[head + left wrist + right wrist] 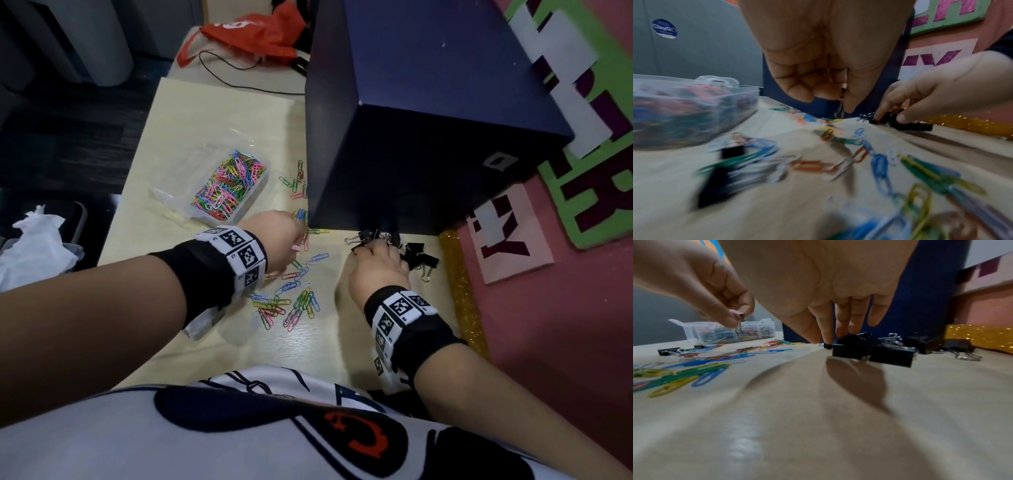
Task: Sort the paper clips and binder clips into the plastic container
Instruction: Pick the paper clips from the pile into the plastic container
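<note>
The left hand (274, 236) hovers above the scattered paper clips (291, 298), its fingers and thumb curled in a pinch on a small pink binder clip (739, 316) whose wire handle hangs below the fingertips. The right hand (378, 270) is lowered onto the black binder clips (871, 348) heaped just ahead of it, against the foot of a dark blue box (428, 120); its fingers (842, 318) reach down straight and touch the pile, but the views do not settle whether anything is yet pinched. The two hands work side by side, apart, and the coloured paper clips lie mostly below and beside the left wrist, with a few more beyond its fingertips along the box.

The plastic container (226, 185) sits on the tabletop (205, 113) further out from the left hand, lid open, already well filled with coloured paper clips.

The step in hand looks like gathering — each hand picking from its own heap. Judging from the lie of things, the next move calls for the left hand to carry its pink clip across to the container and release it there, while the right hand needs a firm close on one black clip — the tangled wire handles may drag neighbours along
</note>
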`<control>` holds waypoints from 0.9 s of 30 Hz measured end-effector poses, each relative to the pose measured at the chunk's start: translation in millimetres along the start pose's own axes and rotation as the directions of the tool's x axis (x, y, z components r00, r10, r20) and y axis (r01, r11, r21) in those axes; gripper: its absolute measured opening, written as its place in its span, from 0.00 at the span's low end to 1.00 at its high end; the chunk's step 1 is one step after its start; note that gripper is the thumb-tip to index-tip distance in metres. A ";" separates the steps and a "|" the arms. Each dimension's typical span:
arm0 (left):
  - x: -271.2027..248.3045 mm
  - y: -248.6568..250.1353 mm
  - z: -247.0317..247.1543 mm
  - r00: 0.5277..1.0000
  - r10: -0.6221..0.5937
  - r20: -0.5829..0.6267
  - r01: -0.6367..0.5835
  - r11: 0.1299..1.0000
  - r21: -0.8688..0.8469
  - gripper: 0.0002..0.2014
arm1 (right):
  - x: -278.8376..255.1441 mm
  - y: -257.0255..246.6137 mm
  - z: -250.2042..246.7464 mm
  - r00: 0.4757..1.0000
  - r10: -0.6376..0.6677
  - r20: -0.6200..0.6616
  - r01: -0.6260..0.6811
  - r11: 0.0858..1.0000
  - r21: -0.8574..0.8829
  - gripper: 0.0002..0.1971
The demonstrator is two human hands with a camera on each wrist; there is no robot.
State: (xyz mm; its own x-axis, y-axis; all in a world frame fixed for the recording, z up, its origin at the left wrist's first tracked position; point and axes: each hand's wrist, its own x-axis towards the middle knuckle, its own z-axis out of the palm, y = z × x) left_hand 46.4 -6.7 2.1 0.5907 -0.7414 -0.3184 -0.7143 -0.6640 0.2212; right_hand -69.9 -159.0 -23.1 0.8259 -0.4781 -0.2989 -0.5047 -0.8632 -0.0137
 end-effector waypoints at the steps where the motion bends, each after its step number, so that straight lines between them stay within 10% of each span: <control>1: 3.9 6.2 0.4 1.000 0.006 -0.028 -0.008 0.999 -0.054 0.04 | -0.4 3.2 0.6 1.000 0.001 -0.027 -0.001 1.000 0.019 0.25; 6: 18.4 33.8 0.8 0.998 0.050 -0.047 -0.065 0.903 -0.425 0.24 | -1.0 22.0 2.1 0.988 0.083 -0.131 -0.065 0.989 0.136 0.23; 14: 8.4 9.4 19.9 0.987 0.044 0.156 -0.063 0.990 0.124 0.20 | 1.0 17.7 0.2 0.986 -0.090 -0.143 0.116 0.976 0.185 0.22; 21: -18.5 1.3 23.7 0.970 0.187 0.157 -0.198 0.979 0.057 0.21 | 16.5 -28.3 -6.2 0.945 -0.306 0.113 0.275 0.934 0.229 0.30; 27: -32.7 -30.1 15.7 1.000 0.006 0.019 -0.006 1.000 -0.002 0.18 | 17.3 -57.7 -4.3 0.943 -0.244 0.228 0.223 0.968 0.112 0.23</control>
State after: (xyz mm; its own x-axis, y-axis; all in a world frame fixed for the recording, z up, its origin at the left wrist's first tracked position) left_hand 42.7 39.1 -8.7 0.5789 -0.7435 -0.3347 -0.7171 -0.6596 0.2251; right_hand -25.4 -118.1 -23.3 0.8441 -0.2031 -0.4963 -0.3325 -0.9243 -0.1873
